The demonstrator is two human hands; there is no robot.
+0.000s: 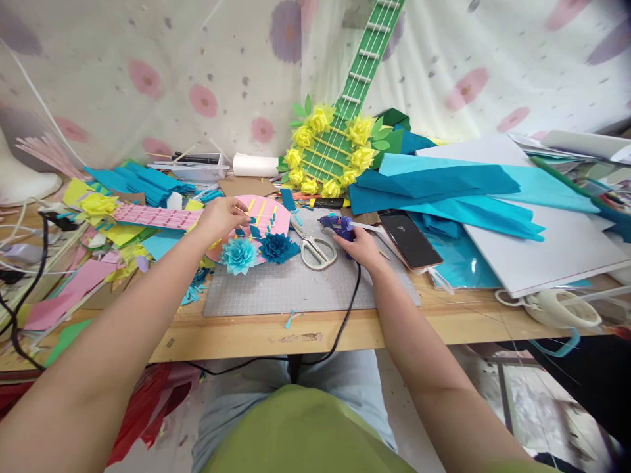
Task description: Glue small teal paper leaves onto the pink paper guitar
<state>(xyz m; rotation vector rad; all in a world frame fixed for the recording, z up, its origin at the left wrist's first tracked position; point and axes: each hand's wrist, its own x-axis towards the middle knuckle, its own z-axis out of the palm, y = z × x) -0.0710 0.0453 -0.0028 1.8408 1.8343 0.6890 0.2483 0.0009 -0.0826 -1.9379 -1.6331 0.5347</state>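
Observation:
My right hand (pixel 363 247) is wrapped round a blue hot glue gun (pixel 337 226) with a white glue stick in its back. The gun's nozzle points left, over the grey cutting mat (pixel 276 292). My left hand (pixel 223 215) is closed in a pinch over the pink body of a paper guitar (pixel 279 211); what its fingers hold, if anything, I cannot make out. A light blue paper flower (pixel 239 255) and a dark blue paper flower (pixel 277 247) sit on the guitar's near edge. Between my hands lie scissors (pixel 318 252) with pale handles.
A green paper guitar (pixel 340 138) with yellow flowers leans against the back curtain. Blue crepe paper (pixel 444 184), white board (pixel 547 249) and a phone (pixel 411 238) lie right. Paper scraps (pixel 69 295) crowd the left. The gun's black cord (pixel 348 322) hangs over the table edge.

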